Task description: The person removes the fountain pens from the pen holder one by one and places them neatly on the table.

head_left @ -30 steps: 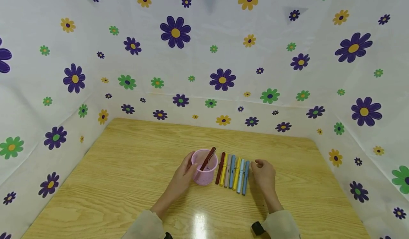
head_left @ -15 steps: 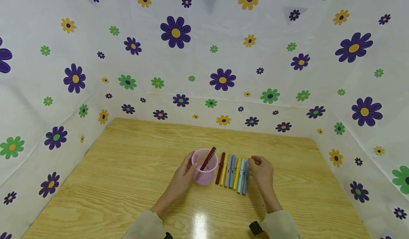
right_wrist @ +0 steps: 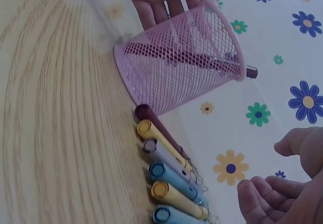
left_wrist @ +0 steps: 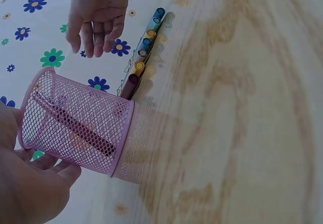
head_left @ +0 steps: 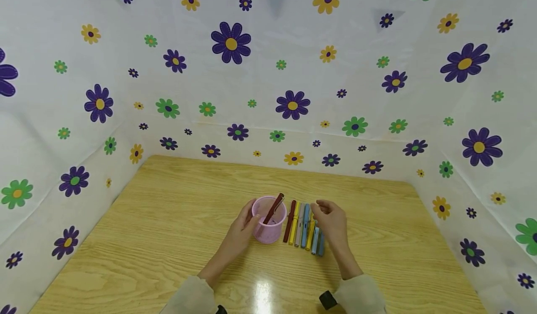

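Note:
A pink mesh pen holder (head_left: 268, 234) stands upright on the table, and a dark red pen (head_left: 274, 207) leans inside it. My left hand (head_left: 240, 228) grips the holder's left side, thumb near the rim. To the holder's right lies a row of several capped pens: a dark red one (head_left: 289, 221), a yellow one (head_left: 295, 223), a mauve one (head_left: 299, 226), then blue and yellow ones. Over the right end of that row hovers my right hand (head_left: 332, 221), fingers loosely bent and holding nothing. It hides the upper parts of the rightmost pens in the head view.
The wood-grain table (head_left: 176, 211) is enclosed at the back and sides by a white flower-printed cloth (head_left: 260, 85). A black strap piece (head_left: 328, 300) sits at the right sleeve (head_left: 361, 295).
My right hand has moved left from beside the pen row to above its right end. The left hand and the pen holder have stayed in place.

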Demonstrator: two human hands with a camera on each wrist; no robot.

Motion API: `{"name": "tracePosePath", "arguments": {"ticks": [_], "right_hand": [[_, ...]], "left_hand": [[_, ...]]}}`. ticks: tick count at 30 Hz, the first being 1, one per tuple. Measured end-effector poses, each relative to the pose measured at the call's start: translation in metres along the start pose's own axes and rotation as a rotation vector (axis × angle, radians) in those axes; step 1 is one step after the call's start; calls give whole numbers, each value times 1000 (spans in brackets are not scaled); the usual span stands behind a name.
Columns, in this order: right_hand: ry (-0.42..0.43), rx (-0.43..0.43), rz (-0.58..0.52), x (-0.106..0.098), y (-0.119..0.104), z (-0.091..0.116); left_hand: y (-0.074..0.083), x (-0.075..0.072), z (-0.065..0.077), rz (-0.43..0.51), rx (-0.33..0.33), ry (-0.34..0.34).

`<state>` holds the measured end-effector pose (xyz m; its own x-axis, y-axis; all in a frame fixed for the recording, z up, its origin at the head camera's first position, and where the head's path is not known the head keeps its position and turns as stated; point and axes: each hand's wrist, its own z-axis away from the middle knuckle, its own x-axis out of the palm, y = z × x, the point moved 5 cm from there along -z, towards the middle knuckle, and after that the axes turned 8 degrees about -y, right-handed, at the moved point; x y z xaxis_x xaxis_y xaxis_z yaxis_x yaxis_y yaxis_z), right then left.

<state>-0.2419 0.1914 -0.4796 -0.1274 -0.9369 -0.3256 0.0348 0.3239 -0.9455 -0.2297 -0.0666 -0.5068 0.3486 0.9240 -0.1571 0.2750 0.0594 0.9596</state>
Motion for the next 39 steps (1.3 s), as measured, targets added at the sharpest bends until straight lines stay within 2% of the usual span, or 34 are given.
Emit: {"name": "tracePosePath", "arguments": {"ticks": [7, 16, 24, 33, 39], "right_hand": [[-36, -42, -24, 16, -14, 1], [-103, -118, -89, 37, -24, 2], [-129, -150, -50, 57, -32, 6], [-97, -201, -74, 71, -30, 0], [-79, -254, -64, 76, -30, -2]], "left_hand": [[-1, 0, 0, 11, 16, -4], [0, 0, 1, 24, -6, -4], [1, 0, 0, 9, 14, 4], [0, 1, 1, 11, -1, 3], [0, 1, 2, -36, -15, 6]]}}
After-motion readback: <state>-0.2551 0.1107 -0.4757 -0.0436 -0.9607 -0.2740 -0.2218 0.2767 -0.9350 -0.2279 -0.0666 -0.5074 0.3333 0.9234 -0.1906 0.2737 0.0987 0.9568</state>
